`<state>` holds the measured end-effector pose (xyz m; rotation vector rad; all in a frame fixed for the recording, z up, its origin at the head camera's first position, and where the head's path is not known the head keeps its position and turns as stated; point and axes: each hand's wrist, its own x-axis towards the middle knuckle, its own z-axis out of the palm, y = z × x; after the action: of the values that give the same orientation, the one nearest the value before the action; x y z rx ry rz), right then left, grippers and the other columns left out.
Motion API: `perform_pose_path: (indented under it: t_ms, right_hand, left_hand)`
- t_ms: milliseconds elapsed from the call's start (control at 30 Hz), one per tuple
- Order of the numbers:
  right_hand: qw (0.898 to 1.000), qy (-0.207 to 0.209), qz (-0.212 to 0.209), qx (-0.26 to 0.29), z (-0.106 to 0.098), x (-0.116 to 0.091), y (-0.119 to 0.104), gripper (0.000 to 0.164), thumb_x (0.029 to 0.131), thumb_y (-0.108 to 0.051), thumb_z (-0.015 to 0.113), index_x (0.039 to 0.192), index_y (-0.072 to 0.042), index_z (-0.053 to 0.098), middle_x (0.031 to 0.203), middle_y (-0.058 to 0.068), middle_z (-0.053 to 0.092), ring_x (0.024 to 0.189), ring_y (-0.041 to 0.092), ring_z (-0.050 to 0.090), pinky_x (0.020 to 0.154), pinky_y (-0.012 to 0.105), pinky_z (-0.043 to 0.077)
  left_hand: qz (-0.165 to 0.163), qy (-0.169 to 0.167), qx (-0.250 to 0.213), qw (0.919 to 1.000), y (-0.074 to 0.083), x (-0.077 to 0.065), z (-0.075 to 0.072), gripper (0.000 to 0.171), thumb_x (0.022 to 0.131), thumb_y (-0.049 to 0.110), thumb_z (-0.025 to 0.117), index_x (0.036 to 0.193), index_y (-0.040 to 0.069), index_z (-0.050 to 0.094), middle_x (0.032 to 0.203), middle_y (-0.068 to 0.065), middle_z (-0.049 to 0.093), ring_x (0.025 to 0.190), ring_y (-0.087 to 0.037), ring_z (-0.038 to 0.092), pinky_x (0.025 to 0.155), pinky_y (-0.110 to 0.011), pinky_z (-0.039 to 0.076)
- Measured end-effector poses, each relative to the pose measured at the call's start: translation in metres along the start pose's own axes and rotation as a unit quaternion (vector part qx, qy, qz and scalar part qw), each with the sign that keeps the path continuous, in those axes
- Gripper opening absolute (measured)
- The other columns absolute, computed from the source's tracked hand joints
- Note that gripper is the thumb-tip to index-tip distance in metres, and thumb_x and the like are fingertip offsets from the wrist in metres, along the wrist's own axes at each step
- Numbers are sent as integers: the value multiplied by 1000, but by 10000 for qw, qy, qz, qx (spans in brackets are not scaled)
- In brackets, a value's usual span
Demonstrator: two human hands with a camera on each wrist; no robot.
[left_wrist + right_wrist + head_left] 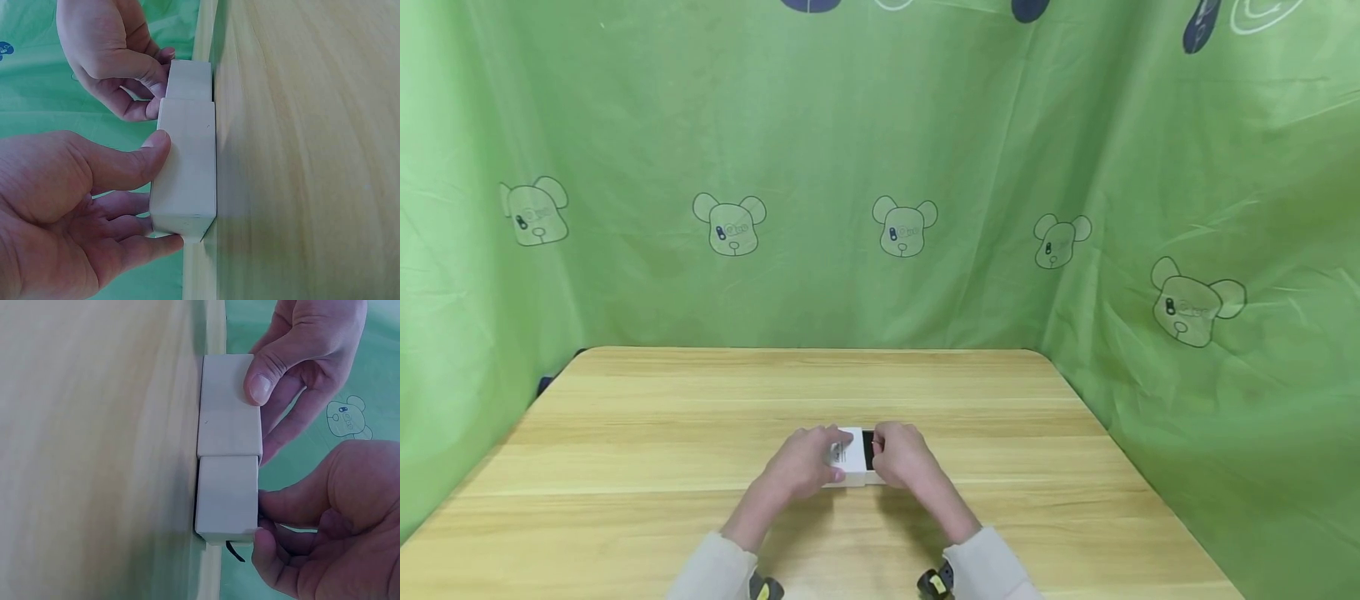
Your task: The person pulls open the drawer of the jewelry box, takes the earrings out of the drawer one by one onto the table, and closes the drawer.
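A white slide-out box lies on the table, its outer sleeve on the left and its inner tray drawn partway out to the right. Dark material shows inside the tray in the head view. My left hand grips the sleeve, thumb on the near side and fingers over the top and far side. My right hand pinches the tray's outer end at its upper edge. A short black ribbon sticks out from that end in the right wrist view.
The box rests near the middle of a wood-grain table. Green curtains printed with bear heads hang behind the table and on both sides. Dark wrist devices with yellow marks sit by the pale sleeve cuffs.
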<state>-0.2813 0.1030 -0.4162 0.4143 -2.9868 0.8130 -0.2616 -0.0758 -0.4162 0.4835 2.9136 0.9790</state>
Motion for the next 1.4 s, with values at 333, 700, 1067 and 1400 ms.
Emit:
perform_pose_path:
  t_ms: [333,700,1067,1400]
  right_hand:
    - [9995,-10,-112,296,-6,2,3,20,77,10,59,71,-9,58,66,1,56,62,16,51,54,23,42]
    - [9980,-16,-12,639,-12,3,3,11,79,6,70,77,-5,70,68,1,65,60,13,57,55,24,49]
    - [9957,298,204,858,-23,6,7,8,84,2,72,82,-5,73,74,4,72,65,11,62,56,23,49]
    - [9899,314,614,1236,-32,9,18,9,85,5,70,91,-2,73,82,12,75,72,25,71,57,27,57]
  left_hand:
    - [24,-7,119,9999,-1,0,1,54,81,8,82,133,10,66,146,-21,56,128,-50,55,108,-63,46]
    - [64,10,103,9999,0,0,0,54,81,8,82,133,10,66,146,-21,56,128,-50,55,108,-63,45]
    - [81,-21,95,9999,-1,0,-1,55,81,9,82,133,10,65,146,-22,55,129,-50,54,109,-64,44]
    - [22,-61,74,10000,1,0,-1,57,81,9,82,135,10,64,148,-21,54,130,-47,55,113,-60,43]
